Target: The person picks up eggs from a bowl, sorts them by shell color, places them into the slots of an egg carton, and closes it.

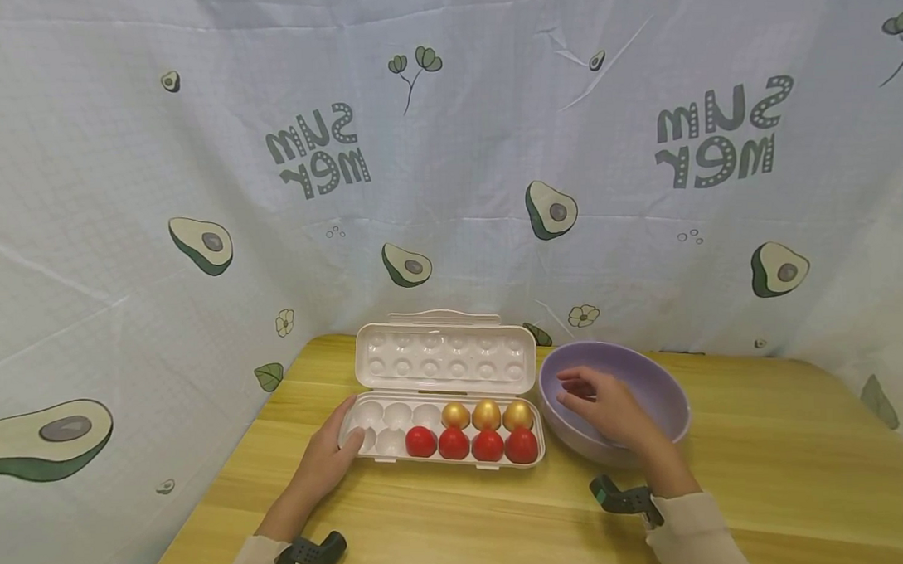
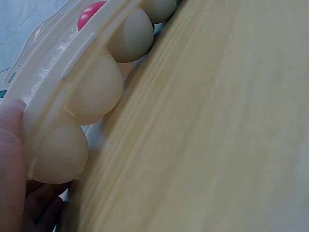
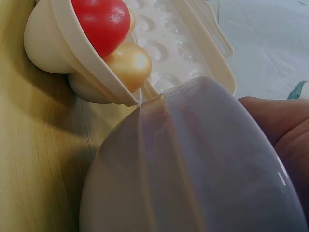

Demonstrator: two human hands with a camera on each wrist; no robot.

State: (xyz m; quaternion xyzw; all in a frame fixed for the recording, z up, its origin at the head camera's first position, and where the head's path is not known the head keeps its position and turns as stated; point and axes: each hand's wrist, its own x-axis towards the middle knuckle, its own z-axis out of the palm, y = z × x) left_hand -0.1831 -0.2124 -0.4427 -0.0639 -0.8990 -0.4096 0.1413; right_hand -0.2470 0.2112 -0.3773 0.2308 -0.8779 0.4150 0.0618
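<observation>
An open cream egg box (image 1: 446,465) lies on the table, with three gold eggs (image 1: 487,415) in its back row and several red eggs (image 1: 453,444) in front. The leftmost cups hold nothing. My left hand (image 1: 330,452) grips the box's left end, thumb over the rim; in the left wrist view, fingers curl beneath the end cup (image 2: 58,150). Over the purple bowl (image 1: 660,391) hovers my right hand (image 1: 605,405), its fingers loosely bent and nothing visible between them. In the right wrist view the bowl's outer wall (image 3: 203,159) hides most of that hand.
Behind the box, its dimpled lid (image 1: 445,357) lies folded back near the curtain (image 1: 447,149) with avocado prints. The bowl stands close against the box's right end. Wooden table (image 1: 430,523) surface extends in front and to the right.
</observation>
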